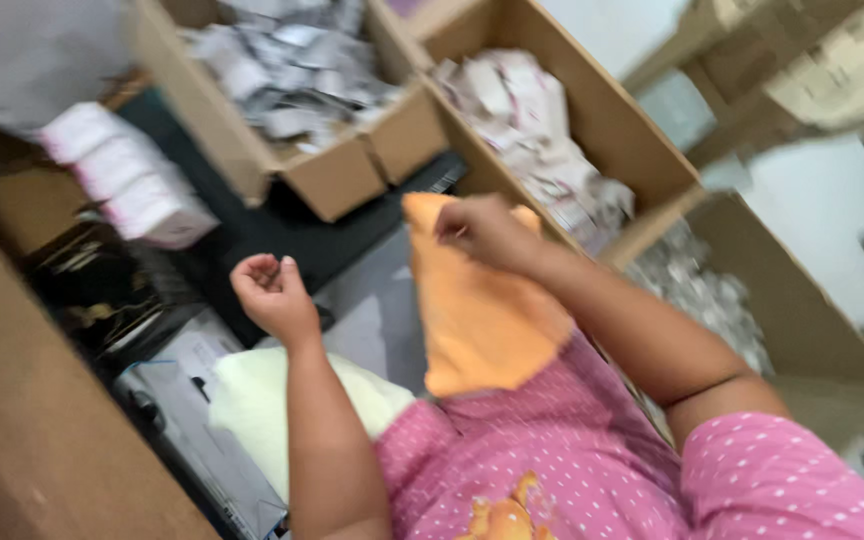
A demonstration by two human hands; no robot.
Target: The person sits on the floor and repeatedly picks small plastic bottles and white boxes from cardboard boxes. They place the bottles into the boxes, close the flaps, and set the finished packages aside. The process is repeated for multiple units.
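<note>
An orange cloth (477, 310) hangs down in front of my pink dotted shirt. My right hand (482, 232) pinches its upper edge, fingers closed on the fabric. My left hand (272, 292) hovers to the left of the cloth, fingers curled loosely inward, and whether anything small lies in them is too blurred to tell. Below my left forearm lies a pale yellow cushion (252, 395).
Open cardboard boxes stand ahead: one with grey packets (292, 70), one with white and pink packets (532, 130), another with silvery packets (712, 290) at right. White and pink packs (127, 175) are stacked at left. A brown cardboard wall (22, 400) fills the lower left.
</note>
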